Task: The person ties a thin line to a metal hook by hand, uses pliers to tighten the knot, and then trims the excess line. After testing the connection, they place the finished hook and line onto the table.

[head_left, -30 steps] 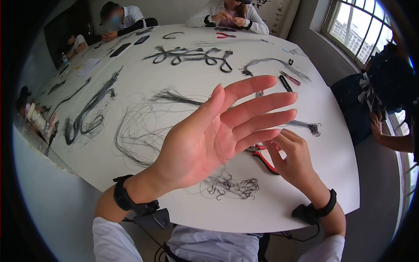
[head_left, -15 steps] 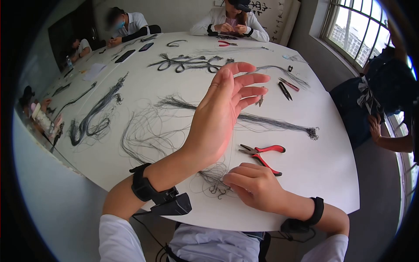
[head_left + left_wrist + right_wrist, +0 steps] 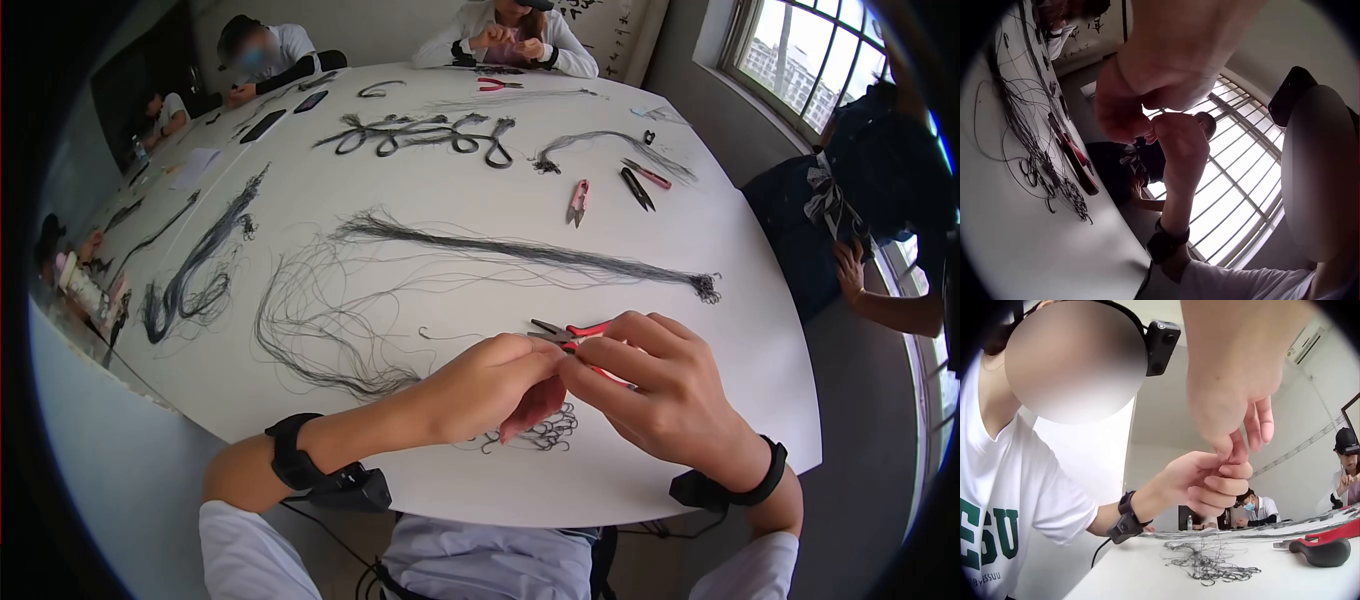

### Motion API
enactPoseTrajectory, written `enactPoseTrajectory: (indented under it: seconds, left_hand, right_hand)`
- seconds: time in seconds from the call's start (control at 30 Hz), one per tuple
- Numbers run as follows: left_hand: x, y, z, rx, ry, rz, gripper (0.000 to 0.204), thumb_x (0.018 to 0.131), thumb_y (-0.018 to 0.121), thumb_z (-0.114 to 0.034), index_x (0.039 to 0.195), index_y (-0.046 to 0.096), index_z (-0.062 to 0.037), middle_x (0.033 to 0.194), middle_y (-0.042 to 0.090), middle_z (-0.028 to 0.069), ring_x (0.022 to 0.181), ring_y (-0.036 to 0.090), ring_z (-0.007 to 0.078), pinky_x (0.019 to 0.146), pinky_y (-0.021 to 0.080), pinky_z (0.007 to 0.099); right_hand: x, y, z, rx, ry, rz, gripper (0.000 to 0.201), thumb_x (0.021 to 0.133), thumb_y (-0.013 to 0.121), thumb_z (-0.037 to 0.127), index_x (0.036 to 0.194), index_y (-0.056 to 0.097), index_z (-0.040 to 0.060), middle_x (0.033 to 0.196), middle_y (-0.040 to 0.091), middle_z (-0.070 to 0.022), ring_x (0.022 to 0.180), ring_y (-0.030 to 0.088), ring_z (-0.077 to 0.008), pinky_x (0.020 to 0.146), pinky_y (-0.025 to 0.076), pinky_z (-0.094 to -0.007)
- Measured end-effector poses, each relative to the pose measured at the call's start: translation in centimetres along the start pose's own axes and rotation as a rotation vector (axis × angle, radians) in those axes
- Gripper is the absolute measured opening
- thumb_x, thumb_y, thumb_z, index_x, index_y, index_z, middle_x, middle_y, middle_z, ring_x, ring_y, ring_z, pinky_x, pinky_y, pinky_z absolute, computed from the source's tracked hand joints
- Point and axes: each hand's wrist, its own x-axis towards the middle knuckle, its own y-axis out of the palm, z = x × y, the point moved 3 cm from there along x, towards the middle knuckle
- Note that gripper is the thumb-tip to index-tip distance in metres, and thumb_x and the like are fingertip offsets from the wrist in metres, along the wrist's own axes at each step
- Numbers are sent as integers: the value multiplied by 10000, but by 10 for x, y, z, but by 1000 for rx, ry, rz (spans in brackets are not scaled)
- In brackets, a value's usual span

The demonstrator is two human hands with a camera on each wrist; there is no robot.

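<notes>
My left hand (image 3: pixel 490 388) and right hand (image 3: pixel 655 385) meet above the near part of the white table (image 3: pixel 735 400). Their thumbs and fingers come together in a pinch, plainest in the right wrist view, with the left fingers curled. What lies between the fingertips is very thin, seemingly fishing line, and mostly hidden. Below the hands lies a heap of dark fish hooks (image 3: pixel 553 432) tied to fine lines. Red-and-black pliers (image 3: pixel 590 329) rest just beyond, partly behind the right hand. One loose hook (image 3: pixel 424 334) lies left of them.
A long bundle of lines (image 3: pixel 500 248) stretches across the table, with tangled lines (image 3: pixel 330 365) at left. Pink snips (image 3: pixel 579 198) and black snips (image 3: pixel 637 188) lie farther back. Looped bundles (image 3: pixel 400 135) sit beyond. Other people sit around; one stands at right.
My left hand was raised with its palm spread and has come down to meet the right. The right hand reached into the hook heap, then rose to the left hand's fingertips.
</notes>
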Motion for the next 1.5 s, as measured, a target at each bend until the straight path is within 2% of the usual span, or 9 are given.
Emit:
enactPoseTrajectory:
  seconds: [0.23,0.8,0.87,0.97,1.1,1.23,1.37,1.43,1.5]
  left_hand:
    - [-9,3,3,-105,-50,18,338,917,327,-194,787,558,16,680,545,56,501,401,87,468,333,235]
    - [-14,8,-1,-197,131,-34,316,952,325,-186,752,492,-7,531,320,-41,466,236,53,440,207,230]
    - [-11,2,-6,-315,182,-90,304,951,312,-187,740,457,-23,525,302,-42,454,221,56,431,197,236]
    - [-4,-4,-12,-432,296,-172,268,946,281,-183,727,377,-62,510,255,-41,421,188,62,408,176,249]
    - [2,-1,-13,-523,302,-180,268,950,266,-184,737,379,-67,501,269,-35,412,202,66,391,181,241]
    - [3,-2,-17,-476,359,-210,268,950,268,-200,755,390,-62,528,315,-24,421,261,79,416,258,251]
    - [10,-7,-15,-414,461,-308,266,948,275,-216,779,405,-57,620,393,1,465,333,95,461,326,267]
    - [11,-8,-10,-426,445,-281,259,957,288,-221,790,406,-61,658,396,0,486,339,87,464,324,257]
    - [14,-4,-6,-556,312,-178,258,966,300,-228,793,402,-66,656,369,-14,472,296,68,437,284,235]
  right_hand:
    - [-3,-1,-2,44,-49,21,195,627,597,129,811,588,64,724,503,-5,700,518,-168,585,446,-278]
    - [-4,4,-4,286,89,-178,254,645,670,-12,885,598,25,824,597,-61,675,580,-194,574,482,-281]
    - [-13,11,-11,491,524,-234,270,730,641,-19,990,569,-2,888,606,-105,686,590,-189,562,492,-274]
    - [-21,38,4,1103,839,167,389,825,641,105,1164,512,-34,1028,608,-129,745,608,-148,596,508,-265]
    - [-21,52,19,1579,936,348,272,884,589,148,1080,580,-41,944,639,-74,758,593,-104,626,496,-243]
    - [-20,50,14,1378,989,357,149,877,583,109,958,642,-1,745,636,-52,637,569,-97,584,486,-235]
    - [-26,52,25,1047,741,351,97,831,595,49,908,638,7,710,634,-86,592,592,-163,569,488,-268]
    - [-22,49,32,931,444,133,91,774,595,-7,861,619,-1,731,633,-118,621,609,-245,575,490,-319]
    - [-23,49,34,898,415,159,95,763,588,-9,854,607,11,744,637,-117,647,608,-286,570,481,-368]
